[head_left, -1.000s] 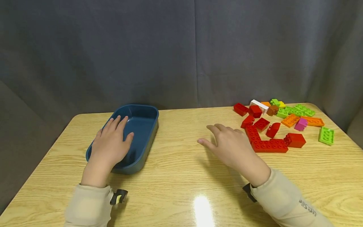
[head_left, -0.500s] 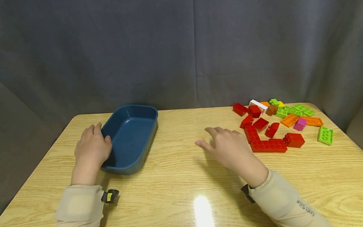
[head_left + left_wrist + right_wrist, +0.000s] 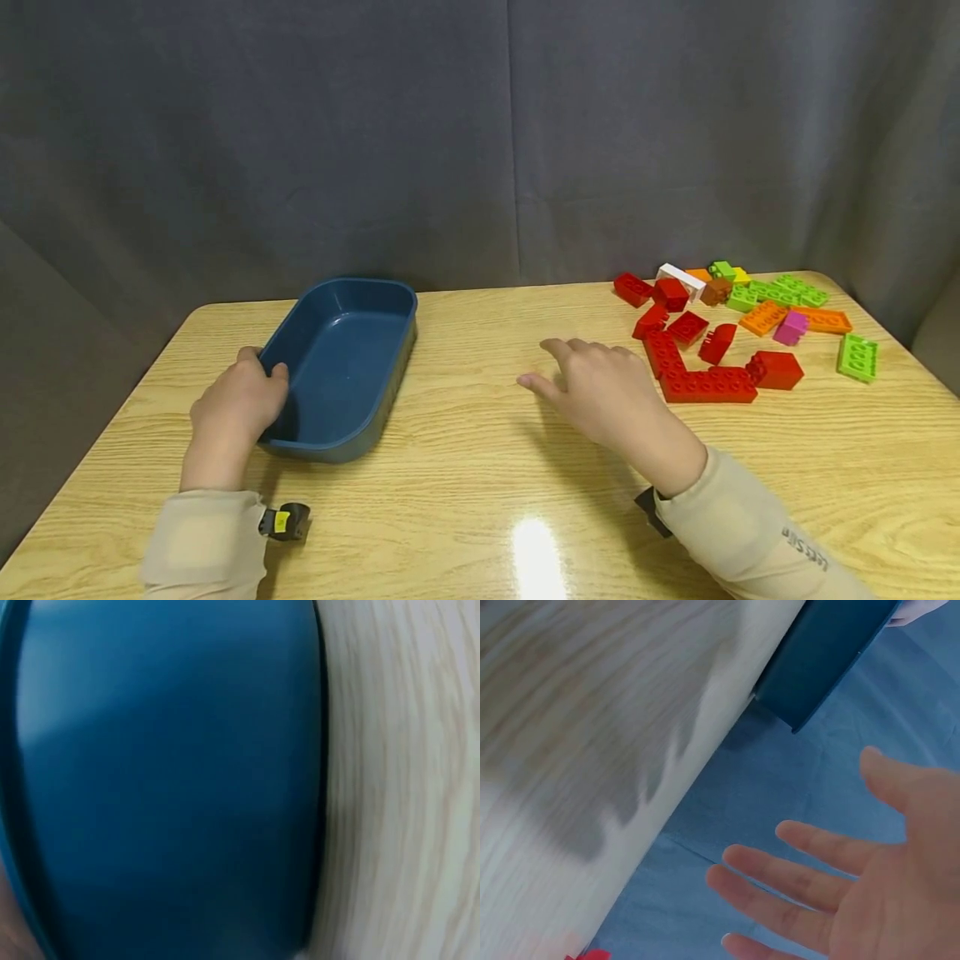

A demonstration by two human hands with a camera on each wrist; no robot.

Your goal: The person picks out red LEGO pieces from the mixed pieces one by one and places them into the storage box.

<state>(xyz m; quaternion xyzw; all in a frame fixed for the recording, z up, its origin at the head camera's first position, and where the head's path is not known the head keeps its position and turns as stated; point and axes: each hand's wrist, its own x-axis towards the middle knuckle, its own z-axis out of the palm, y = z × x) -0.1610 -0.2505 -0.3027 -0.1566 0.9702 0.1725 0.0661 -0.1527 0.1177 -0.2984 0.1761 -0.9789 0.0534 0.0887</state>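
The step in hand looks like getting hold of the blue box (image 3: 345, 358), which stands on the left part of the counter (image 3: 450, 500). It sits right side up, with its long way running from near to far, and I see nothing in it. The left hand (image 3: 234, 406) has it by the near part of its left side. The thumb is at the rim and the fingers are bent round that side, though the ends of the fingers are hidden, so I can't tell how far down they reach. The right hand (image 3: 603, 387) has its fingers spread out and loose, with the thumb well apart from them. It is up over the middle of the counter and holds nothing. The bricks nearest to it are the long red bricks (image 3: 708, 386) that make a corner shape, and it does not look to be touching them. More bricks, such as the purple brick (image 3: 791, 328) and the white brick (image 3: 681, 282), lie at the far right. If the box is to be moved, I think the next move calls for a good tight hold with the left hand and keeping the box flat. The right hand is free and could help at the other side, but it is well apart from the box.
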